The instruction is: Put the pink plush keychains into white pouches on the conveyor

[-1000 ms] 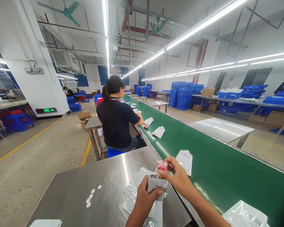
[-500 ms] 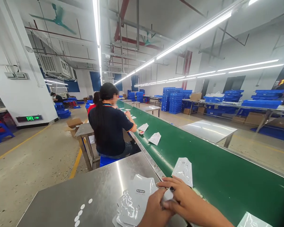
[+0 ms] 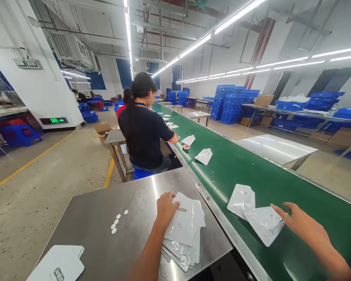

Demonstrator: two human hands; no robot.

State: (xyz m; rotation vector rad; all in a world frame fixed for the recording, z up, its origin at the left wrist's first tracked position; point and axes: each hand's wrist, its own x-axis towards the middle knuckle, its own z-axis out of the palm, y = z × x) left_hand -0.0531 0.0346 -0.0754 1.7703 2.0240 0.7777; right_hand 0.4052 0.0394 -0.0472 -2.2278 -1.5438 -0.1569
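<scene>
Head view. Nearest, at the lower left, a few white bags [image 3: 54, 265] lie on the metal table [image 3: 96, 246], printed side up. To their right, the left hand [image 3: 165, 207] rests on the upper left edge of a loose pile of white bags [image 3: 183, 253]; its thumb lies over the top bag [image 3: 179, 229], its fingers bend at the edge, and whether this grip is closed on the bag cannot be told. Five white discs [image 3: 116, 221] lie left of this hand. Over the green belt [image 3: 283, 181], the right hand [image 3: 302, 224] has its fingers spread, the grip partly open and holding nothing, at the edge of a flat bag [image 3: 265, 225]. That bag overlaps a second bag [image 3: 241, 200]. Farther along the belt lies another bag [image 3: 204, 156], beyond which a seated co-worker [image 3: 143, 134] reaches over the belt's near edge. Blue crates [image 3: 234, 103] stand stacked in the background.
</scene>
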